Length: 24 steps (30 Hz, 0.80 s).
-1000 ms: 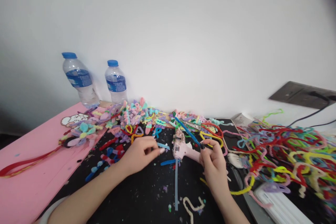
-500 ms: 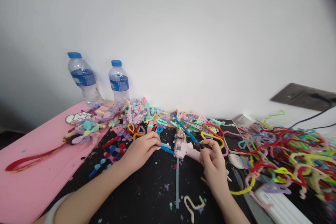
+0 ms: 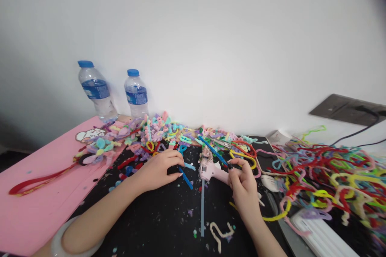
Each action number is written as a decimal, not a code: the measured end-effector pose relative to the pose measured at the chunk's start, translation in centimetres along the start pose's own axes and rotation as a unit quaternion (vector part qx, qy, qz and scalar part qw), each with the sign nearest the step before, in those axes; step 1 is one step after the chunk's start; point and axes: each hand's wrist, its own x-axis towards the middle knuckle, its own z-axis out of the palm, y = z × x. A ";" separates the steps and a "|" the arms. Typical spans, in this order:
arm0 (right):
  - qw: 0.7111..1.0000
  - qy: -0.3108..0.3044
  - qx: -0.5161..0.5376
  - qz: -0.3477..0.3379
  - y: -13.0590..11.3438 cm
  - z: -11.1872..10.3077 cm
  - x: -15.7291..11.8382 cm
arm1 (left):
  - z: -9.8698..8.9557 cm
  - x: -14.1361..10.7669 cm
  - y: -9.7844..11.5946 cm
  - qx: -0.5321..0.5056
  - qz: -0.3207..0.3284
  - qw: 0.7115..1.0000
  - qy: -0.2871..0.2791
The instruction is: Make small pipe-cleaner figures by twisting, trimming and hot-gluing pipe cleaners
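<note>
My right hand [image 3: 243, 178] pinches one end of a long blue pipe cleaner [image 3: 213, 150], which slants up and to the left over a pale pink glue gun [image 3: 208, 170]. The glue gun's handle runs behind my right fingers, and a translucent glue stick [image 3: 202, 209] sticks out of its back. My left hand [image 3: 161, 168] is over the black work surface, thumb and index fingertips slightly apart. Between and beside those fingertips is a short blue pipe cleaner [image 3: 186, 178], tilted down to the right. A light-blue piece [image 3: 189, 166] lies just beyond it.
Colourful pipe-cleaner shapes [image 3: 159, 128] pile along the wall, with scissors [image 3: 223, 143] among them. Loose pipe cleaners [image 3: 325, 176] heap at right near a white case [image 3: 324, 235]. Two water bottles [image 3: 136, 92] stand at the back left. A cream squiggle [image 3: 218, 233] lies in front.
The short blue pipe cleaner by my left hand has swung from pointing right to slanting downward, and my left fingers have parted. My right hand has barely moved.
</note>
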 end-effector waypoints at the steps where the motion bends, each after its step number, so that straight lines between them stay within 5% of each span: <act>1: 1.000 -0.001 0.000 0.000 0.0 0.0 0.0 | 0.0 0.0 0.0 -0.002 0.002 1.000 -0.004; 18: 1.000 0.000 -0.014 0.004 -0.1 -0.1 0.0 | 0.0 0.2 -0.4 -0.011 -0.020 0.999 0.035; 24: 0.999 -0.005 0.030 0.019 -0.4 0.0 0.1 | -0.4 0.4 -0.2 -0.102 -0.130 0.966 0.196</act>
